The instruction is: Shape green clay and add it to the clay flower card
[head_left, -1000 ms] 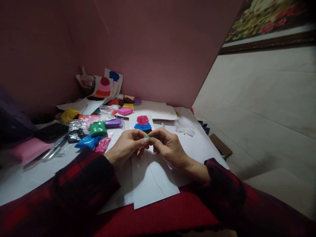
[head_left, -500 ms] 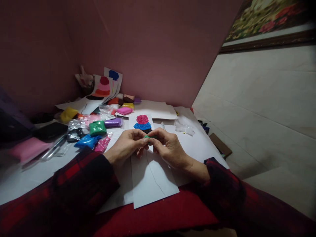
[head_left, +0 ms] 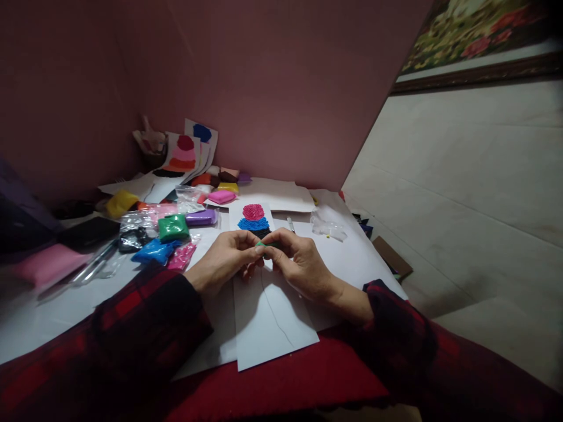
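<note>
L hand [head_left: 226, 258] & R hand [head_left: 305, 264] both pinching small green piece [head_left: 261, 244], held over white sheet [head_left: 272, 337]. Grip approx. unchanged vs. prev. moment, i.e. piece apparently still being worked.

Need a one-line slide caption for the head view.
Left hand and right hand pinch a small green piece over a white sheet bearing pink, blue and black patches.

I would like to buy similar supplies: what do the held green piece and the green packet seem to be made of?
Green piece: perhaps modelling clay; its surface looks matte, though little shows. Green packet: probably plastic film, glossy, judging by its bright highlights.
</note>
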`<state>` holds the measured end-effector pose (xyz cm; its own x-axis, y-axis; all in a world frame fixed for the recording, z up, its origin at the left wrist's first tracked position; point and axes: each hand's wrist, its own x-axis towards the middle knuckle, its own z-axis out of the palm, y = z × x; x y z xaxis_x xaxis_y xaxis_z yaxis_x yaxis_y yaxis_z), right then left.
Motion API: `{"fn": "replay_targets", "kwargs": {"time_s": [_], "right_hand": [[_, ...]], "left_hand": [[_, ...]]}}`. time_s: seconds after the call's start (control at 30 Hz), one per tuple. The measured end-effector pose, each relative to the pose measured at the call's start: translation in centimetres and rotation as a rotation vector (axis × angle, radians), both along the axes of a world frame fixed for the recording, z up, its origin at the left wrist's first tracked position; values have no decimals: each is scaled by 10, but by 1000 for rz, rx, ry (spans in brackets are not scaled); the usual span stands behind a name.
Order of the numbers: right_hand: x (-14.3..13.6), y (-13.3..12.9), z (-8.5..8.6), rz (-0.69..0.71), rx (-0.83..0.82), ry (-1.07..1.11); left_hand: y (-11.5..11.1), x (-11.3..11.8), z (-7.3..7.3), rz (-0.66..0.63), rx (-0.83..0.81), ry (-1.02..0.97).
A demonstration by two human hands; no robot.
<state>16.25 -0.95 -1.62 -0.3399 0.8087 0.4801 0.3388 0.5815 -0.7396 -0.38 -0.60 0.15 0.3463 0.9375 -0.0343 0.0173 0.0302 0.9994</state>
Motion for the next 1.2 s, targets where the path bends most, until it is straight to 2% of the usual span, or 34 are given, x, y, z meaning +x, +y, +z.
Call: {"fn": "replay_targets", "kwargs": {"time_s": [0.57,0.9,1.2], "right_hand": [[0,0,0,2,36,-14],[-1,-1,1,4,-58,63],[-2,0,-1,4,-75,135]], "left_hand": [[0,0,1,7,-3,20],[0,0,0,10,39,0],[1,1,0,18,56,-36]]}}
